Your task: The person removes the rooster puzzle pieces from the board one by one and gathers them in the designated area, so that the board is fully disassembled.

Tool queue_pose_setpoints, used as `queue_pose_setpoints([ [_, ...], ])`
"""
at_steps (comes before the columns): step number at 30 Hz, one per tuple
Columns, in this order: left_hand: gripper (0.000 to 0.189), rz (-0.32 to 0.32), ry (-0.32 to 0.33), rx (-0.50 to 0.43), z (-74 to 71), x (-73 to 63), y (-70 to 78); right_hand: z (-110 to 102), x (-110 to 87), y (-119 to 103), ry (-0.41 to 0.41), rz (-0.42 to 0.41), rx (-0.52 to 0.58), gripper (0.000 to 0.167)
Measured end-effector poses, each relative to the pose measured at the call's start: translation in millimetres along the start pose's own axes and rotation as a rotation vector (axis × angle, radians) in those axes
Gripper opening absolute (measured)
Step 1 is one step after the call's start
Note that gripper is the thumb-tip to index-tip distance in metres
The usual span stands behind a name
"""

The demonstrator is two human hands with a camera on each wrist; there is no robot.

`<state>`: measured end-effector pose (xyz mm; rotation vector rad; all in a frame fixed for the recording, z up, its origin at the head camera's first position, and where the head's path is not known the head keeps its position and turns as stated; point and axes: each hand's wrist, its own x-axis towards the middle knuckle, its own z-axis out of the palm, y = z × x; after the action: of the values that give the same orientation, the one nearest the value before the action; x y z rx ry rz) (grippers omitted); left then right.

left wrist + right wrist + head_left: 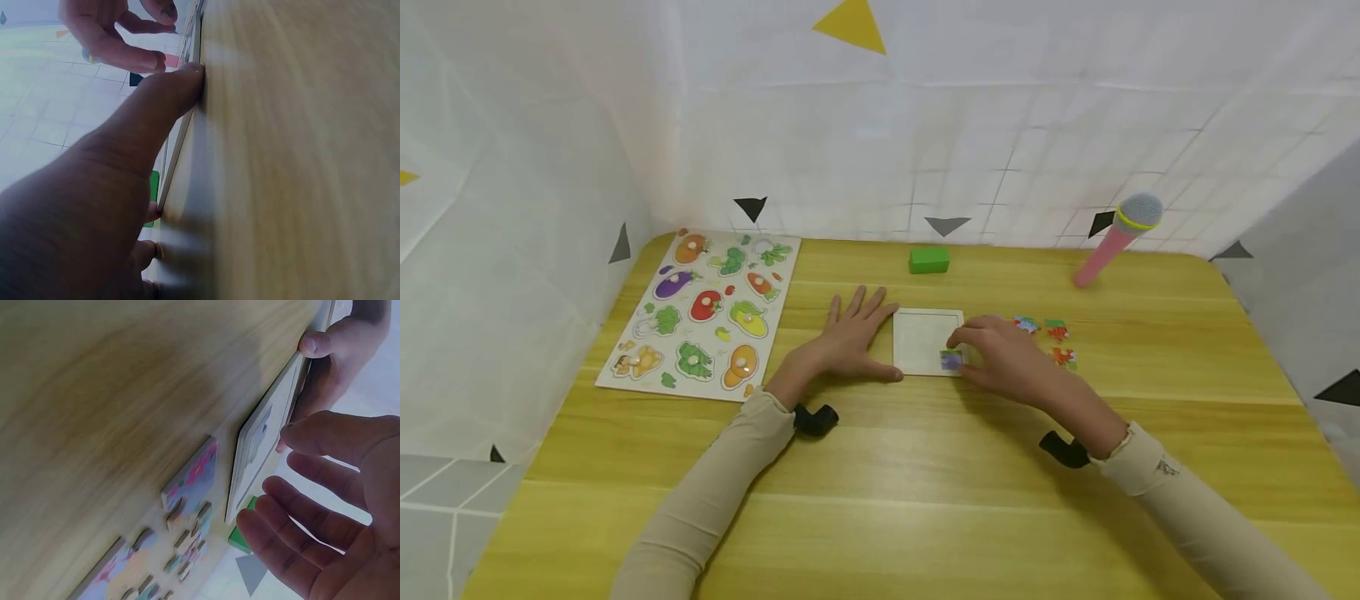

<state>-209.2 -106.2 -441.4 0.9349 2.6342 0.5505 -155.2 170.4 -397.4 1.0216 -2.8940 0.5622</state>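
A small white puzzle tray point(917, 337) lies flat in the middle of the table. In its lower right corner sits a purple puzzle piece point(951, 360), also seen in the right wrist view as a purplish piece point(259, 434) inside the rim. My left hand point(852, 337) is spread on the table, its thumb and index finger touching the tray's left edge. Over the tray's right side hovers my right hand point(1011, 358), fingers loosely bent, thumb near the piece; the right wrist view shows nothing held. Loose puzzle pieces point(1057, 331) lie to its right, some partly hidden by it.
At the left lies a vegetable peg board point(718, 333). A green block point(929, 261) stands behind the tray. Towards the back right, a pink toy microphone point(1105, 255) leans upward near the white wall sheet point(850, 150).
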Motion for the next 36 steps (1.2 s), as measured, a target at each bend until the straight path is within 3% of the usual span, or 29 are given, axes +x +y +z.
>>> queue_pose_setpoints([
  [14,0.111,0.004,-0.004,0.007,-1.8,2.2,2.0,9.5,12.8,2.0,-0.060,0.001,-0.036,0.025],
  [36,0.111,-0.017,-0.012,0.008,0.0,1.6,-0.9,13.5,13.6,-2.0,-0.036,-0.002,-0.045,0.027],
])
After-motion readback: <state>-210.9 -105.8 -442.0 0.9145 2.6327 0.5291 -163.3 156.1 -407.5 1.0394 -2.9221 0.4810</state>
